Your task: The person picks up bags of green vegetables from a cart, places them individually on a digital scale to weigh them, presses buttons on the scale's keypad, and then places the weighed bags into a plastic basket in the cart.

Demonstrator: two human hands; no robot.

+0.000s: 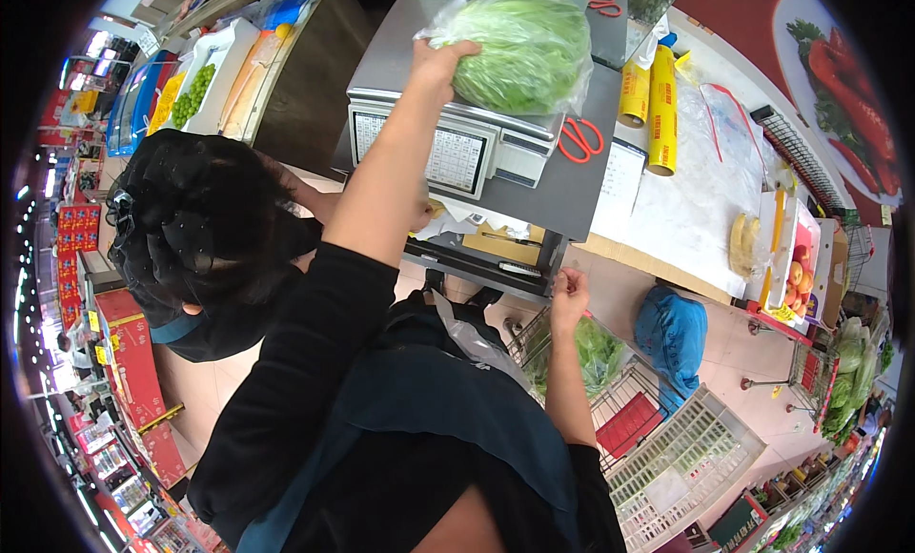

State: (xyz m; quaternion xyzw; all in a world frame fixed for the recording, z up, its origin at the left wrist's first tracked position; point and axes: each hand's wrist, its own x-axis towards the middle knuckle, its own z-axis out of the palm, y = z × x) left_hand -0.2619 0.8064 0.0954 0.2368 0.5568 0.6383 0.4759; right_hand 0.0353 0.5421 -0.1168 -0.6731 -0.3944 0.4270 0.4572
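My left hand (442, 70) grips a clear plastic bag of green leafy lettuce (525, 59) at its left side. The bag rests on the steel top of a label-printing scale (386, 52), whose touch screen (452, 155) faces me. My right hand (570, 295) is curled beside the front corner of an open drawer (486, 270); whether it grips the edge or something small cannot be told. Inside the drawer lie a utility knife (520, 269), a pen (511, 238) and papers. Below my right hand, more bagged greens (597, 356) sit in a shopping cart (629, 413).
A co-worker (207, 245) leans in at left, one hand (422, 217) at the drawer. Red-handled scissors (580, 140) and yellow film rolls (663, 110) lie right of the scale. A blue bag (670, 331) and a plastic crate (686, 460) stand on the floor at right.
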